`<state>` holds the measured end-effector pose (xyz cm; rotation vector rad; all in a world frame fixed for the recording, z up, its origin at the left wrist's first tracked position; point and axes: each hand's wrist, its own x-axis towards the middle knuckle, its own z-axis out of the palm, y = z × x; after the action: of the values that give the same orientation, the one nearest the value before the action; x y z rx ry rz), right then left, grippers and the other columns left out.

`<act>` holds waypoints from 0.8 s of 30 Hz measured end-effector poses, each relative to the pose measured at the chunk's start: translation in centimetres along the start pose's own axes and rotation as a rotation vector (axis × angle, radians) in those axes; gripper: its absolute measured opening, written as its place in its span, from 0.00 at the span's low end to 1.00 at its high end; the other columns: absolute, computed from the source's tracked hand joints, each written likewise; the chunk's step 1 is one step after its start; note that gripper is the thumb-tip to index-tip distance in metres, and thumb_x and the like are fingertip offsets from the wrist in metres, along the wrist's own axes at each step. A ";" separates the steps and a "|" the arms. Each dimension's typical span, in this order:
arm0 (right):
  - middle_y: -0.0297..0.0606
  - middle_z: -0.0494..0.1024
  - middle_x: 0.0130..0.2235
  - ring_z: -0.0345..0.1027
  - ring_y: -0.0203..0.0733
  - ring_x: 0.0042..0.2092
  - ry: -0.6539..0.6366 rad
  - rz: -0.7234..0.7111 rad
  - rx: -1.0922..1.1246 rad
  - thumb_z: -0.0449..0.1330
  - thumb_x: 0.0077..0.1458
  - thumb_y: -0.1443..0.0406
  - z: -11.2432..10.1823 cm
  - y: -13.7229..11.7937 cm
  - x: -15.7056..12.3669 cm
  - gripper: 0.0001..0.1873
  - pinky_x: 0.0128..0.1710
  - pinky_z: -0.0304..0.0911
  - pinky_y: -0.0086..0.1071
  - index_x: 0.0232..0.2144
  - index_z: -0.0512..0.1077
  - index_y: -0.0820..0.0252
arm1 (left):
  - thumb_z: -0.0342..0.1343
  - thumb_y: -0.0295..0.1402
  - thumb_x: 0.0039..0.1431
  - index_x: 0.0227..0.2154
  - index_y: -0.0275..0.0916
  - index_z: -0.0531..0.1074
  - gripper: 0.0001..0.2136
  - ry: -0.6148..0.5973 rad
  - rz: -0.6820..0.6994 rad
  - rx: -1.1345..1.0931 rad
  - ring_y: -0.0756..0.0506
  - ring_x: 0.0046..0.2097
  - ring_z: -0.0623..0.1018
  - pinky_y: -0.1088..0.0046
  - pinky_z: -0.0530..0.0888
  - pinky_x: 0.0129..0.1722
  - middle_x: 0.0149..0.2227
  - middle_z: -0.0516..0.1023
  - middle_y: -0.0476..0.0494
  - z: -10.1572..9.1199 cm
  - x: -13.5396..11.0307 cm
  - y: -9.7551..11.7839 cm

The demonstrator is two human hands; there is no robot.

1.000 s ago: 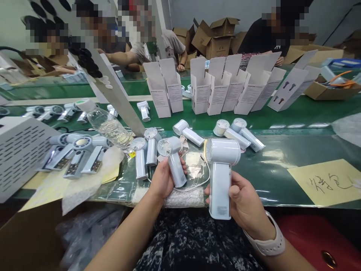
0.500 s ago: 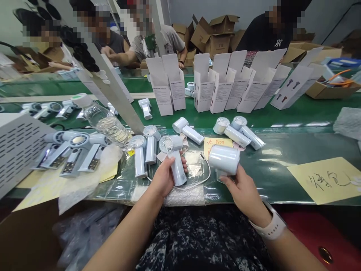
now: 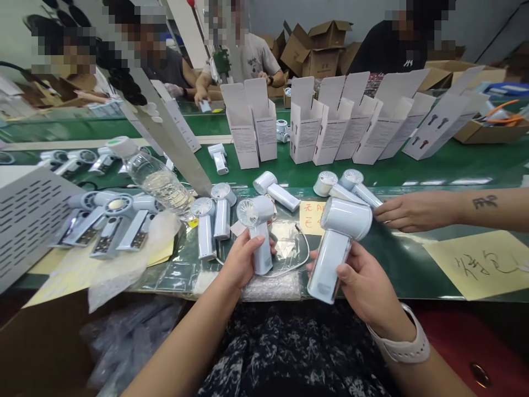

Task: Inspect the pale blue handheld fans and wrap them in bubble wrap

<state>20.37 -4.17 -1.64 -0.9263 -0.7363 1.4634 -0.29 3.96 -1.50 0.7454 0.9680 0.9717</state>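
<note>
My left hand [image 3: 243, 256] is closed round the handle of a pale blue handheld fan [image 3: 261, 248], its round grille facing up and left. In my right hand [image 3: 363, 275] is a second handheld fan [image 3: 330, 264], held by the handle with its head up and its smooth side towards me. Two more fans [image 3: 205, 237] lie just left of my left hand. Another fan [image 3: 283, 196] rests behind it. A white cable [image 3: 306, 248] curls on the table between my hands, beside a sheet of bubble wrap [image 3: 270, 286].
A co-worker's hand [image 3: 399, 212] reaches in from the right to a pair of fans [image 3: 353, 184]. Open white boxes [image 3: 306, 132] stand along the back. A clear bottle [image 3: 152, 176] leans by a slanted post [image 3: 177, 143]. Handwritten yellow paper [image 3: 475, 264] lies at right.
My right hand has turned its fan so the handle now points down towards me. A co-worker's hand has come in from the right. My left hand has barely moved.
</note>
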 end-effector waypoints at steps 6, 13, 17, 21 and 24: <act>0.44 0.81 0.41 0.78 0.48 0.37 -0.168 0.049 0.216 0.73 0.46 0.53 2.1 -1.6 -1.3 0.27 0.35 0.76 0.36 0.45 0.72 0.57 | 0.68 0.40 0.37 0.39 0.32 0.65 0.28 0.008 0.047 0.076 0.45 0.29 0.76 0.69 0.74 0.31 0.30 0.76 0.42 0.0 0.1 -0.5; 0.43 0.80 0.43 0.77 0.47 0.39 -0.221 0.064 0.207 0.72 0.47 0.52 2.1 -1.2 -1.7 0.28 0.37 0.75 0.35 0.48 0.72 0.55 | 0.62 0.39 0.44 0.44 0.32 0.62 0.25 0.010 0.045 0.080 0.46 0.31 0.77 0.69 0.74 0.32 0.33 0.76 0.42 0.4 0.1 -0.4; 0.42 0.79 0.46 0.76 0.55 0.45 -0.043 -0.126 -0.226 0.70 0.50 0.51 1.6 -2.5 -2.8 0.24 0.43 0.75 0.43 0.46 0.74 0.51 | 0.61 0.39 0.46 0.46 0.34 0.60 0.26 -0.007 0.024 0.084 0.48 0.32 0.76 0.70 0.74 0.35 0.35 0.75 0.43 0.1 0.4 -0.4; 0.42 0.77 0.50 0.69 0.62 0.53 0.099 -0.210 -0.711 0.71 0.45 0.49 0.1 -2.9 -2.3 0.25 0.58 0.63 0.52 0.44 0.77 0.52 | 0.65 0.39 0.45 0.48 0.36 0.59 0.30 -0.028 0.057 0.129 0.47 0.35 0.75 0.70 0.73 0.35 0.39 0.74 0.43 0.0 0.4 -0.9; 0.45 0.78 0.48 0.71 0.65 0.49 0.167 -0.180 -0.753 0.64 0.47 0.47 -1.5 -1.3 -0.6 0.26 0.52 0.66 0.57 0.44 0.76 0.55 | 0.67 0.38 0.43 0.51 0.36 0.61 0.32 -0.042 0.142 0.186 0.47 0.42 0.74 0.72 0.71 0.42 0.44 0.73 0.43 0.0 0.1 -1.5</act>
<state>22.25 -4.76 -1.18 -1.4802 -1.2435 0.9272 0.23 3.50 -2.78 0.9975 0.9878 0.9932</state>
